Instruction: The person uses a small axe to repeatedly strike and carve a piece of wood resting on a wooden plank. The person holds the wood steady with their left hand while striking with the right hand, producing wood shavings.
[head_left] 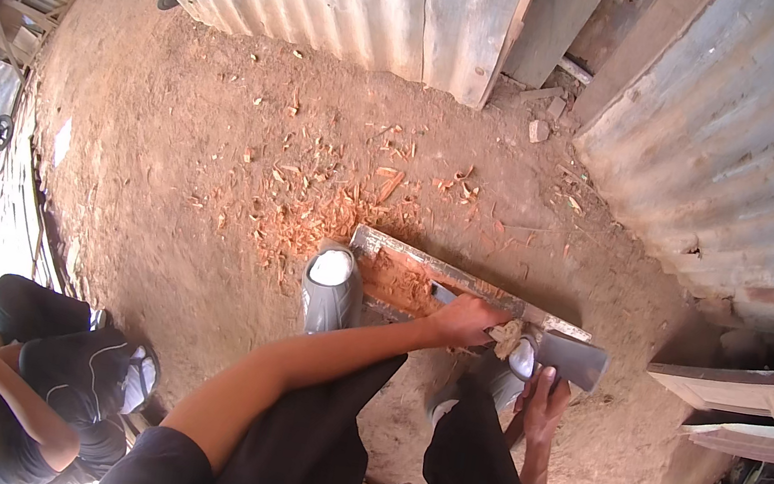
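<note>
A thick wooden block point(491, 287) lies slantwise on the ground by my feet, with a reddish hollow point(397, 282) cut into its upper side. My left hand point(467, 322) is closed round a chisel point(443, 293); its metal blade points left into the hollow. The pale, frayed butt of its handle sticks out on the right side of that fist. Close by, my right hand point(541, 404) grips a tool with a flat grey rectangular head point(574, 361). That head is just right of the chisel's butt, apart from it. Fingers hide most of the tool's handle.
Reddish wood chips point(325, 217) litter the dirt ground beyond the block. My grey shoe point(330, 299) stands against its left end. Corrugated metal sheets point(730, 185) rise at the back and right. Another person point(72, 375) sits at the lower left. Wooden boards point(748, 391) lie at right.
</note>
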A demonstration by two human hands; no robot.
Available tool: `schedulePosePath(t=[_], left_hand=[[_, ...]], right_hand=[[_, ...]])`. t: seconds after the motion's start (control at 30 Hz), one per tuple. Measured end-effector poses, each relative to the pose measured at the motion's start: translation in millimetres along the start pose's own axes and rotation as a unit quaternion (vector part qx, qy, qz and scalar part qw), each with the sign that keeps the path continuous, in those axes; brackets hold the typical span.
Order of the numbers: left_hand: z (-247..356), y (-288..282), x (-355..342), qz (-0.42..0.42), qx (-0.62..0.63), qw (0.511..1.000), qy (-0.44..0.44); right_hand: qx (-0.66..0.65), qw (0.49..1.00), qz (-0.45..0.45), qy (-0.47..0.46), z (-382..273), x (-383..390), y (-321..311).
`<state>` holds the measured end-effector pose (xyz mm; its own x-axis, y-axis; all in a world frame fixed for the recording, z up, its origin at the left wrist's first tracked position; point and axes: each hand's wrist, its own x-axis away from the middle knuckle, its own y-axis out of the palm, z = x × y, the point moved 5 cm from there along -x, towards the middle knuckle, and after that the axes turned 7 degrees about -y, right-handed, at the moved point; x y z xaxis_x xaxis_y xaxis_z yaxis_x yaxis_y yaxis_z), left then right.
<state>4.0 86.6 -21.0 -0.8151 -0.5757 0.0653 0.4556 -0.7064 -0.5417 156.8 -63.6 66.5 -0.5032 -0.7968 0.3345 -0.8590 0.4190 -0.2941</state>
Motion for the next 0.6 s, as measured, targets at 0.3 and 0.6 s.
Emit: schedulePosePath(t=[0.3, 0.6], left_hand=[[3, -8, -5, 0.024, 0.02, 1.0, -0.004], [2, -15, -5, 0.014, 0.016, 0.999, -0.047]], right_hand=[[-0.018, 0.999, 0.006, 0.047, 12, -2, 3], [0.022, 0.999, -0.028, -0.005, -3, -7, 13]])
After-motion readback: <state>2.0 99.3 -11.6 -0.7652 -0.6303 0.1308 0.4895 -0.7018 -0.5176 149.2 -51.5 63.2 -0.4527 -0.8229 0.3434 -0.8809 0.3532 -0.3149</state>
